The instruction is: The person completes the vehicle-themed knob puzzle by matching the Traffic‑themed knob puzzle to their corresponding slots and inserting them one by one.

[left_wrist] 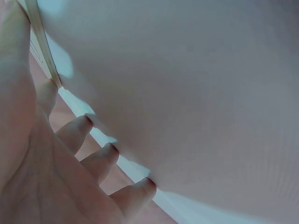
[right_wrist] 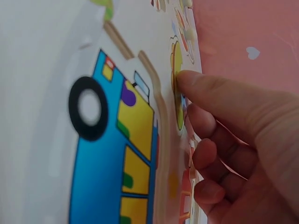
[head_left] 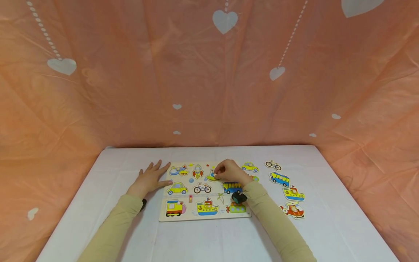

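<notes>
A wooden puzzle board (head_left: 190, 210) printed with vehicles lies on the table. My right hand (head_left: 233, 172) pinches a green and yellow flying saucer piece (head_left: 211, 177) at the board's upper right part. In the right wrist view, thumb and forefinger meet at this saucer piece (right_wrist: 178, 109); whether it sits flush in its recess cannot be seen. My left hand (head_left: 148, 182) rests with spread fingers at the board's left edge, its thumb over the board. Airplane (head_left: 178, 171) and rocket (head_left: 198, 172) pieces lie in the top row.
Right of the board lie loose pieces: a bicycle (head_left: 273, 165), a bus (head_left: 279, 179), a ship (head_left: 293, 194) and a helicopter (head_left: 294, 210). A yellow car piece (head_left: 250, 167) lies by the upper right corner. Behind the white table (head_left: 196, 243) hangs a pink curtain (head_left: 196, 80).
</notes>
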Available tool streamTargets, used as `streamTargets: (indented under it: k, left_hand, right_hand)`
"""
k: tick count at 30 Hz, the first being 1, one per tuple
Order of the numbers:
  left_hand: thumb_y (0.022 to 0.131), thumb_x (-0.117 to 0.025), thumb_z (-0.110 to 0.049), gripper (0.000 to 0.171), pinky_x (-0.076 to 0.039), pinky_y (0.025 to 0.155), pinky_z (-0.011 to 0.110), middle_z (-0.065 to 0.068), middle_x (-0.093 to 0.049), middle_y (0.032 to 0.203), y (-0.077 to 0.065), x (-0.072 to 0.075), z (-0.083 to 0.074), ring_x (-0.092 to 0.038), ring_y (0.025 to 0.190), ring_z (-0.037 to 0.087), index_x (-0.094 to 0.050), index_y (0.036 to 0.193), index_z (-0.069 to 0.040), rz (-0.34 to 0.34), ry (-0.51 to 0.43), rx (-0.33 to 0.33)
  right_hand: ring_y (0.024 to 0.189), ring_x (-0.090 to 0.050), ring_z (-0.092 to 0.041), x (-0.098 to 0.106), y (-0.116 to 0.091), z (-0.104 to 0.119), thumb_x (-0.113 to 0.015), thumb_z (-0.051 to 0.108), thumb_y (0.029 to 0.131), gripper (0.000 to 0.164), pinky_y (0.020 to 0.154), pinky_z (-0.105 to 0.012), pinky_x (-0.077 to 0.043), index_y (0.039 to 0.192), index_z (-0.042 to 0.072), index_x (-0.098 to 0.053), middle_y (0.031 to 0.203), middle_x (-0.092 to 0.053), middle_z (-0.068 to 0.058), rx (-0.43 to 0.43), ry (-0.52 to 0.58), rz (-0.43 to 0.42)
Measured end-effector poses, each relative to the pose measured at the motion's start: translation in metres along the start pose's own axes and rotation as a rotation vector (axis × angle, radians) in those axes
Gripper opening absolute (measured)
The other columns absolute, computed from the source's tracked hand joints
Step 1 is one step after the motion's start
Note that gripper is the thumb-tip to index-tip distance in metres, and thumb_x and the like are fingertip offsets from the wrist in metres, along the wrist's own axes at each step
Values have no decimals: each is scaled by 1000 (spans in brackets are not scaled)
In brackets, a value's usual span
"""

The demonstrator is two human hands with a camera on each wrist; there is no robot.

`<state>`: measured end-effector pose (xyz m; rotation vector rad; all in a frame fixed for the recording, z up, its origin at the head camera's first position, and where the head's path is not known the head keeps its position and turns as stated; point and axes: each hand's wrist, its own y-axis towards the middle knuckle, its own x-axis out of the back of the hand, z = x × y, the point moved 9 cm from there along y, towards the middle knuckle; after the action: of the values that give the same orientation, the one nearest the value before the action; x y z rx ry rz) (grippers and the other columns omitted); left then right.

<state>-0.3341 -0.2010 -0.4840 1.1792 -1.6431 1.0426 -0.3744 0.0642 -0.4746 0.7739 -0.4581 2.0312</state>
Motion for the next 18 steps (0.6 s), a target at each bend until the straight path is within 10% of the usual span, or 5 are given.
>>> streamTargets:
  k: [18]
  left_hand:
    - [81, -64, -61, 89, -7, 102, 73, 24, -18, 155, -1, 0, -1, -11, 137, 52, -31, 151, -18, 1, -13, 11]
  right_hand:
    - [75, -54, -16, 23, -6, -13, -74, 18, 86, 11, 68, -30, -46, 95, 13, -72, 82, -62, 2, -8, -1, -31]
